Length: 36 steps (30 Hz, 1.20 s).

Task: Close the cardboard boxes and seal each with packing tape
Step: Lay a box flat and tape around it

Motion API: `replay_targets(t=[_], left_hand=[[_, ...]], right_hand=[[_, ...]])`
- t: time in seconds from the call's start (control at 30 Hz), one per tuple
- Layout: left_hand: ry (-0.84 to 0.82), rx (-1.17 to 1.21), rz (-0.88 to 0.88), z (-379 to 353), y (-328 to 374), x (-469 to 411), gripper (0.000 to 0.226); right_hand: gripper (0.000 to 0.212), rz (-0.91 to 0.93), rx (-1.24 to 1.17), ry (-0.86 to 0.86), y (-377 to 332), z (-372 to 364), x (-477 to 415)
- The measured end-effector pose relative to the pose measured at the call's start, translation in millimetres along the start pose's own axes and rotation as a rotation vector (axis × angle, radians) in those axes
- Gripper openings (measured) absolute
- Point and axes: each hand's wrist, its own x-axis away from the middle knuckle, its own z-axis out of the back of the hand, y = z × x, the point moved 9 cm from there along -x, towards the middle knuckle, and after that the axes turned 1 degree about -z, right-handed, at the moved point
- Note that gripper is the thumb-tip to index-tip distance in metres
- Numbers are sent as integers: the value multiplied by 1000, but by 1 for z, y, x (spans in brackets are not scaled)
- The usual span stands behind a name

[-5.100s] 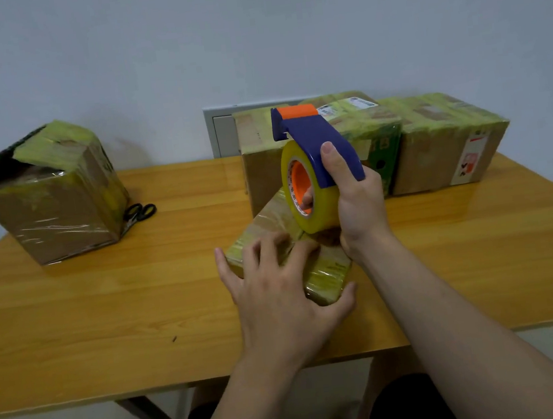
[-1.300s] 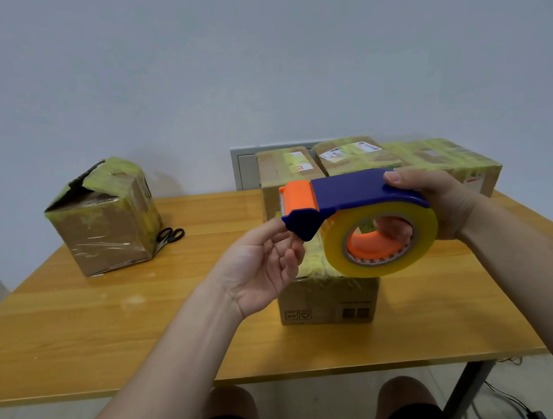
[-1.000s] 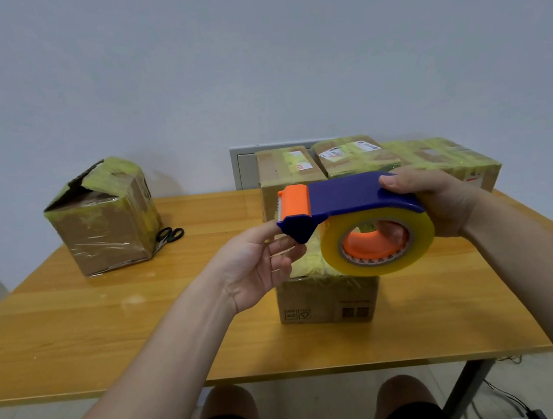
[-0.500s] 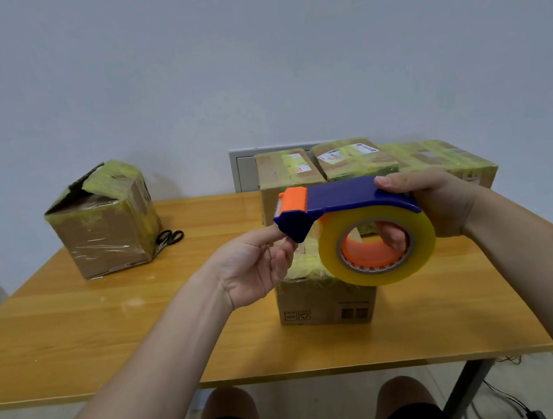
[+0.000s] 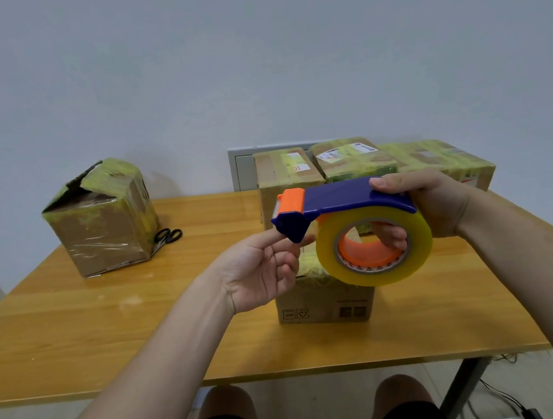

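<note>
No legible text on cardboard boxes (image 5: 327, 303).

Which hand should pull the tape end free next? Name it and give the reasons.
Left, probably. The left hand sits at the tape dispenser's orange-tipped nose, fingers touching it. The right hand grips the dispenser, fingers through the roll, so it is busy.

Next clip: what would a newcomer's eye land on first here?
The blue-and-orange tape dispenser, gripped mid-air at centre by the right hand, with the left hand at its nose. Then the cardboard box at far left on the table, its top gaping.
</note>
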Motion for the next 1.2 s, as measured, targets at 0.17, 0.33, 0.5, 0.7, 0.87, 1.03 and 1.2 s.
replay_targets(t=[0.17,0.33,0.5,0.7,0.87,1.03,1.2], left_hand=[[1,39,-39,0,4,1,46],[119,89,-86,7,13,5,33],[172,31,-120,13,16,5,21],[270,-233,-229,26,33,9,12],[347,-264,-279,36,39,14,8],[383,-430,-274,46,34,20,6],[501,-706,-337,50,28,24,12]], right_hand=[[68,8,6,-7,0,1,-1],[60,-1,17,-9,3,0,-4],[38,-33,29,-26,4,-3,-2],[45,-118,42,-95,8,-4,8],[53,-178,47,-48,8,6,18],[80,-264,88,146,20,34,30],[46,-323,264,131,16,27,24]])
